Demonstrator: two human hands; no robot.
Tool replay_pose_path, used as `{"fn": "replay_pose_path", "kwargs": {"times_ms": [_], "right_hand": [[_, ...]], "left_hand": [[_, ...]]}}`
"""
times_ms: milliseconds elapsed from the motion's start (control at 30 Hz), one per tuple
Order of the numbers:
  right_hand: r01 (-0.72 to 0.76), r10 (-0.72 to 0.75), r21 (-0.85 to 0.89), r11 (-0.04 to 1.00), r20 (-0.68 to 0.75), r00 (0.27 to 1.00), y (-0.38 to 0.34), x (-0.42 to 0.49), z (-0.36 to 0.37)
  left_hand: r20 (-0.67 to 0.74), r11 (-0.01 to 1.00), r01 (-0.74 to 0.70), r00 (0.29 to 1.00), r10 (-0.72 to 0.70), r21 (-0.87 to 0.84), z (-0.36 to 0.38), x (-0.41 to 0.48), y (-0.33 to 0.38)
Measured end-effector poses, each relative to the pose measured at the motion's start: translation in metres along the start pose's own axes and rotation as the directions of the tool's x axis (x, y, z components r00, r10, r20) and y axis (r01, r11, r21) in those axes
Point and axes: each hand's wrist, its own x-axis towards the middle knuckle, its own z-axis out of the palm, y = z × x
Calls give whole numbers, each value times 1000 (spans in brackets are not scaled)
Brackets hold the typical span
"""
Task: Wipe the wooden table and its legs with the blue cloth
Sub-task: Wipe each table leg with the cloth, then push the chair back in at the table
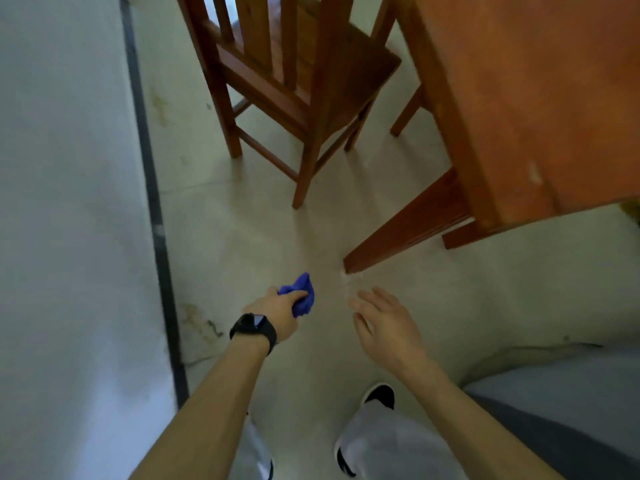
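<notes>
The left hand (277,308) grips the bunched blue cloth (302,295) above the floor (242,237), near the desk (519,81) leg (405,226). The right hand (384,320) hangs open and empty beside it. A wooden chair (294,81) stands against the desk, near the wall (62,168).

A wooden chair (298,81) stands on the pale tiled floor (242,230), its slatted back toward the camera. A white wall (62,202) runs along the left, edged with a dark strip (152,202). Brownish stains (204,323) mark the floor near that strip
</notes>
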Motion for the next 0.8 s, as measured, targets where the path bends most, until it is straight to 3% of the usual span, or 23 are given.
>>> {"fn": "replay_pose_path", "kwargs": {"times_ms": [100,200,333,400,467,533,600,700,800], "right_hand": [[69,-69,-2,998,-25,997,-39,-15,-92],[83,-81,20,996,-107,991,-82,-27,-198],[-95,112,177,980,-93,989,-125,-34,-325],[-232,261,374,898,-26,965,-150,-39,-376],[-287,310,671,684,89,947,-178,-47,-417],[-260,297,848,463,128,946,-192,-49,-436],[-215,338,913,346,93,937,-195,-46,-442],[-96,472,956,278,-49,880,-182,-39,-437],[-106,551,937,334,-103,828,-157,-20,-433]], "left_hand": [[33,1000,21,999,-20,-24,-56,-74,19],[-23,998,14,1000,-15,-55,-121,-142,44],[-148,951,-170,980,135,-259,-216,-222,103],[-268,880,-277,946,181,-386,-251,-256,131],[-303,765,-346,931,205,-544,-277,-286,160],[-265,623,-388,921,285,-680,-292,-306,188],[-246,539,-420,898,366,-730,-303,-310,208],[-231,551,-447,879,418,-704,-314,-298,229],[-116,639,-416,882,457,-647,-329,-269,246]]}}
